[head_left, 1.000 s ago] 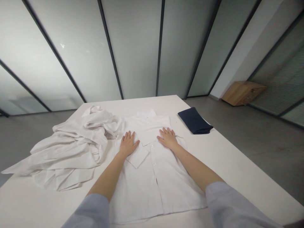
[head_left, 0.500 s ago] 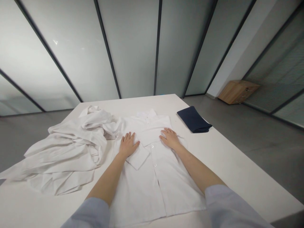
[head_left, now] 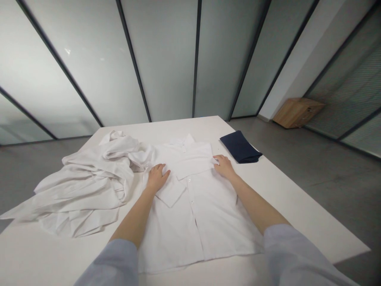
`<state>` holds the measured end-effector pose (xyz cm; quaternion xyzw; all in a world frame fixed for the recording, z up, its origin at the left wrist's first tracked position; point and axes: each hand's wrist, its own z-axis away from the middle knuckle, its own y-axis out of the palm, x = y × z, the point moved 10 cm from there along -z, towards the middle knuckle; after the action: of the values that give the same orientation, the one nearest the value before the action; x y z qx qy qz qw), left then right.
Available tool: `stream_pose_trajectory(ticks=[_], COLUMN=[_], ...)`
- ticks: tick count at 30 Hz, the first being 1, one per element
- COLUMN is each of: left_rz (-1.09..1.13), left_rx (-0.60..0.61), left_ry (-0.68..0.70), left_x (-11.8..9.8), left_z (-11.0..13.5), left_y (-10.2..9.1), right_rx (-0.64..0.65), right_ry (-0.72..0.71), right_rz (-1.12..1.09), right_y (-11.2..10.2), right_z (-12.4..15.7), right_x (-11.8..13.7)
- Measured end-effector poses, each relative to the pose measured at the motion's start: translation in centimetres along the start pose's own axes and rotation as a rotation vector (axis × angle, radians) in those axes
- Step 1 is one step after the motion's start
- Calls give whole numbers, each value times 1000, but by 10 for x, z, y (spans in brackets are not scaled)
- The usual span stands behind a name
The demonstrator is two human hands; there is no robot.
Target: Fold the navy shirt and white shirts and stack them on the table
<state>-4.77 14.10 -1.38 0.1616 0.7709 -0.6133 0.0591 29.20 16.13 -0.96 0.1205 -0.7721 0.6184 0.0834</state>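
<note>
A white button-up shirt (head_left: 193,206) lies flat, front up, on the white table (head_left: 297,222), its sleeves folded across the chest. My left hand (head_left: 157,177) rests flat on the folded left sleeve, fingers stretched out and slightly curled. My right hand (head_left: 224,165) sits at the shirt's right shoulder edge, fingers closing on the fabric of the folded sleeve there.
A heap of crumpled white garments (head_left: 86,182) lies at the left of the table. A folded dark blue cloth (head_left: 239,147) sits at the far right, near the table's edge. A wooden cabinet (head_left: 297,113) stands on the floor beyond. Glass partitions stand behind the table.
My right hand has slid from the shirt's chest out to the right shoulder edge and its fingers have curled onto the fabric. My left hand has stayed nearly in place.
</note>
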Motion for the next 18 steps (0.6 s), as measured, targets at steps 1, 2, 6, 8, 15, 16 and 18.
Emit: stream_pose_trajectory(ticks=[1,2,6,8,15,16,18], left_rz=[-25,-50,-137,-172,-192,-178,-156], left_rx=[18,40,135,175,327,346,333], left_ry=[-3,-5,0,4,28,34,46], left_x=[-1,-3,-11,-13,-12,-13,-16], left_z=[1,1,6,9,9,6,-3], left_y=[2,3,7,9,3,1,-6], right_rx=[41,73,96,82,56,41,-16], right_ry=[-12,-32,-127,-167,-262,-253,-163], right_rz=[18,34,83,83,-44,-95,-197], right_y=[4,7,14,13,-5,-10,-19], right_z=[3,7,23,26,-1,-10,-32], right_x=[-4,-7,-9,-6,1,0,-5])
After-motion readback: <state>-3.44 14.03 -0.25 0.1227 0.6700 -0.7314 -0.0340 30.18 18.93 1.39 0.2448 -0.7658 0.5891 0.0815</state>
